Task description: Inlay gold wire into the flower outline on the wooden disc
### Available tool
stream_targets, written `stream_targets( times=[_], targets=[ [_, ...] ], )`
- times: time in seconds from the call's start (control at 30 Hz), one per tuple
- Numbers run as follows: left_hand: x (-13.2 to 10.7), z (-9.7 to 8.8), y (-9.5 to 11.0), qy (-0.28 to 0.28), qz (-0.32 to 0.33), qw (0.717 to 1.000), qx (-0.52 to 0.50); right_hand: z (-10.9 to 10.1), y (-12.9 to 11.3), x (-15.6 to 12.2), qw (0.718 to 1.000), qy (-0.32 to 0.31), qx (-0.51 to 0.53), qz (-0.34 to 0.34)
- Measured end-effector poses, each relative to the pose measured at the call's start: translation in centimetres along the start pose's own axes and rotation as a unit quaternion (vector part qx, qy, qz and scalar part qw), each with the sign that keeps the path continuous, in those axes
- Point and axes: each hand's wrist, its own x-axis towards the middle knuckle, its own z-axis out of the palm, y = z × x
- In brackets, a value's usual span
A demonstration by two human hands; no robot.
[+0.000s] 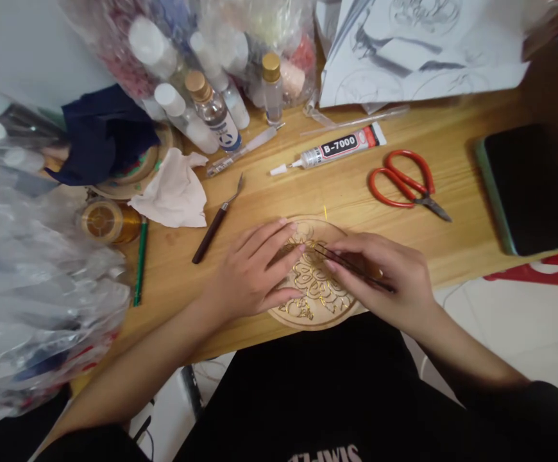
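A round wooden plaque with a floral pattern outlined in gold wire lies at the table's front edge. My left hand rests over its left side, fingers spread and laid on the surface. In my right hand is a pair of dark tweezers, pinched between thumb and fingers, with the tips down at the pattern's upper middle. Whether the tips grip a piece of wire is too small to tell. A short gold strip lies just beyond the plaque's far rim.
Beyond the plaque lie a B-7000 glue tube, red-handled scissors and a dark-handled spatula tool. A phone sits at right. Wire spool, green pencil and plastic bags crowd the left; bottles and printed sheets stand behind.
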Motion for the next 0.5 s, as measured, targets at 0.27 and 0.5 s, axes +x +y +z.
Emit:
stream_targets(
  times=[0.27,0.5],
  targets=[
    [0.07,0.00,0.02,0.000,-0.014,1.000,-0.025,0.01,-0.09,0.74,0.999,-0.032,-0.006,0.001],
    [0.07,-0.11,-0.12,-0.013,-0.020,0.999,-0.045,0.17,-0.12,0.91,0.999,-0.038,-0.008,-0.001]
  ],
)
